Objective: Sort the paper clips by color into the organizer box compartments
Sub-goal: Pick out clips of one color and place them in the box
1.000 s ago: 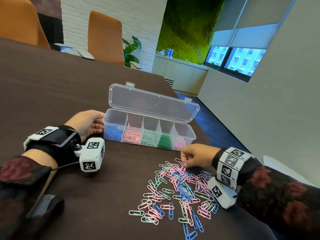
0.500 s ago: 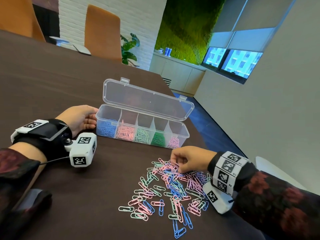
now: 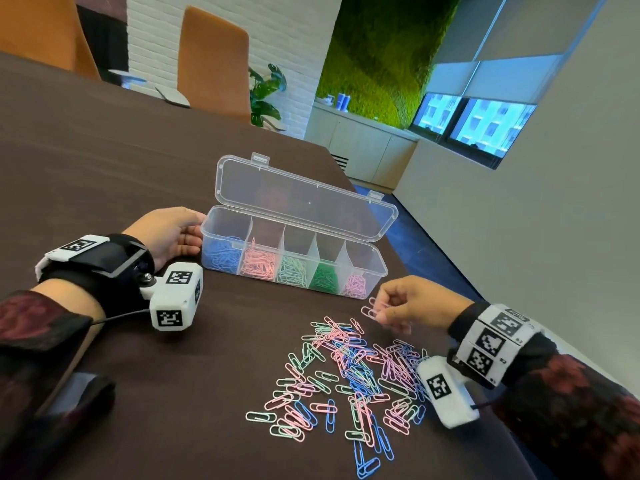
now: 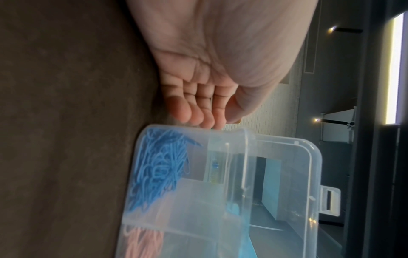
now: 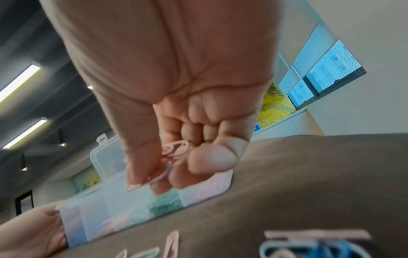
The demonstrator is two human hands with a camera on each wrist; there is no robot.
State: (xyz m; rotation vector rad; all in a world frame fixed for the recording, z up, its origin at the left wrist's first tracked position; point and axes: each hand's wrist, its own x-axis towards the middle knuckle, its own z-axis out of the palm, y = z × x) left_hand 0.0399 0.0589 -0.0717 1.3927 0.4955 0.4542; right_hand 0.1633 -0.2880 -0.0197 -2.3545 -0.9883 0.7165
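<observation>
A clear organizer box [image 3: 375, 261] with its lid [image 3: 304, 202] open stands on the dark table; its five compartments hold blue, pink, light green, dark green and pale pink clips. My left hand [image 3: 173, 233] rests against the box's left end [image 4: 176, 129], fingers straight. Raised just off the table near the box's right end, my right hand [image 3: 398, 306] pinches pale pink paper clips [image 3: 370, 308] [image 5: 174, 148]. A loose pile of mixed clips [image 3: 346, 368] lies in front of the box.
The table's right edge [image 3: 433, 289] runs close past the box and my right wrist. Orange chairs [image 3: 214, 60] stand at the far side. A dark object [image 3: 76, 393] lies at the near left by my left sleeve.
My right hand lifted off the far edge of the pile with pale pink clips pinched in it. The left hand stayed at the box's left end.
</observation>
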